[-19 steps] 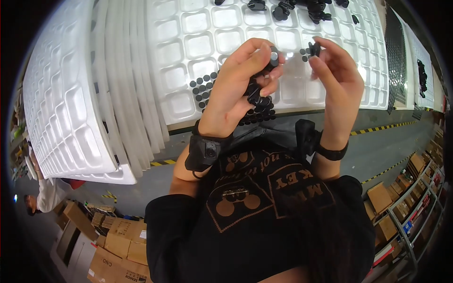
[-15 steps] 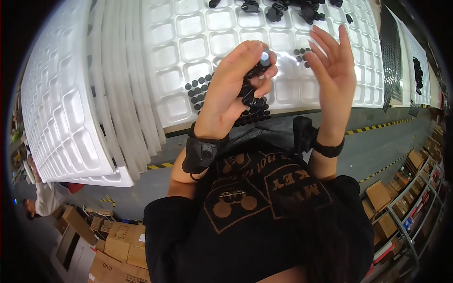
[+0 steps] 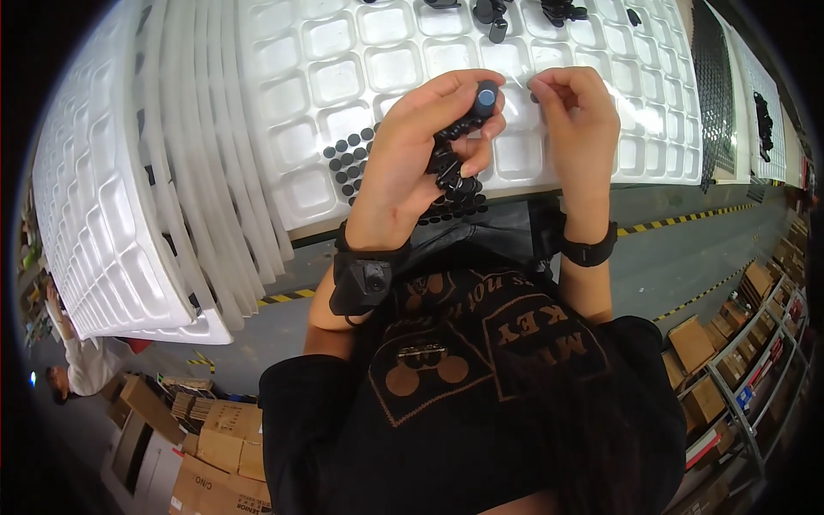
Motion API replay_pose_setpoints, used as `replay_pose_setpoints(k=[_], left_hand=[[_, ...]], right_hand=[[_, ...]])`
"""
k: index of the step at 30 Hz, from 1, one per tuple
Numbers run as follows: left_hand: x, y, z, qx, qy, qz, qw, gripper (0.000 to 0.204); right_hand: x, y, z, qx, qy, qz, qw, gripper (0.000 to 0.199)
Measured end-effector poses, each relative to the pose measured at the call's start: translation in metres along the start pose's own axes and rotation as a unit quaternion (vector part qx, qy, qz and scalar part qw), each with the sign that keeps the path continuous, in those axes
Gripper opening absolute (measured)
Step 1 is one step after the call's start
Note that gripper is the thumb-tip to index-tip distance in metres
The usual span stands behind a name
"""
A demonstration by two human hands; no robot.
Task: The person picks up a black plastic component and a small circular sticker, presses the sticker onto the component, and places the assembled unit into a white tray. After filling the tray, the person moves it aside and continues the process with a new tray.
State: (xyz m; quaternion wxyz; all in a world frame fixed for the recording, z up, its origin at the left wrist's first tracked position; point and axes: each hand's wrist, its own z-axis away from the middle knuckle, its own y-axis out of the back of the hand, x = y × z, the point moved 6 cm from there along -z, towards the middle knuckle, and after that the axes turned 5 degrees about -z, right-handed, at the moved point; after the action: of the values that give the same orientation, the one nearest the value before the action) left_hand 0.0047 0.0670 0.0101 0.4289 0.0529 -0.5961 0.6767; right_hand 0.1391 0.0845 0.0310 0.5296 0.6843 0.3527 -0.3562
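My left hand (image 3: pixel 403 163) is shut on a bunch of small black parts (image 3: pixel 451 176). Its thumb and forefinger pinch a short black cylinder with a bluish top (image 3: pixel 486 96). My right hand (image 3: pixel 579 120) is close beside it on the right, with its fingertips pinched together just next to the cylinder. Whether anything tiny is between them I cannot tell. Both hands hover over a white moulded tray (image 3: pixel 343 69) with many square pockets. A cluster of small black round caps (image 3: pixel 348 163) lies in the pockets by my left hand.
More black parts (image 3: pixel 524 13) lie at the tray's far edge. A tall fanned stack of white trays (image 3: pixel 112 215) stands on the left. Below are cardboard boxes (image 3: pixel 215 446), another person (image 3: pixel 73 369) at lower left, and shelves with boxes (image 3: pixel 738 360) on the right.
My right hand, spread open half a second ago, has closed its fingers and come in beside the cylinder. My left hand still grips the black parts and has lifted the cylinder slightly.
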Motion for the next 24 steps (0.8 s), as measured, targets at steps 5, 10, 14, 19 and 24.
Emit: replay_pose_setpoints(k=[5,10,14,19,24], left_hand=[[-0.001,0.004,0.002,-0.010,-0.008,-0.019,1.000,0.027],[-0.001,0.003,0.003,-0.035,-0.008,-0.043,0.998,0.027],[-0.001,0.002,0.003,-0.025,-0.012,-0.039,0.999,0.023],[-0.002,0.004,0.002,-0.027,-0.003,-0.009,1.000,0.017],[0.000,0.000,0.002,-0.026,-0.009,-0.002,1.000,0.017]], right_hand=[[-0.008,0.009,0.012,0.093,0.018,-0.249,0.964,0.006],[-0.036,-0.005,0.022,0.036,0.112,-0.216,0.969,0.007],[-0.039,-0.008,0.021,0.027,0.104,-0.276,0.955,0.009],[-0.041,-0.007,0.020,0.007,0.116,-0.237,0.965,0.008],[-0.040,-0.007,0.021,-0.008,0.095,-0.253,0.963,0.008]])
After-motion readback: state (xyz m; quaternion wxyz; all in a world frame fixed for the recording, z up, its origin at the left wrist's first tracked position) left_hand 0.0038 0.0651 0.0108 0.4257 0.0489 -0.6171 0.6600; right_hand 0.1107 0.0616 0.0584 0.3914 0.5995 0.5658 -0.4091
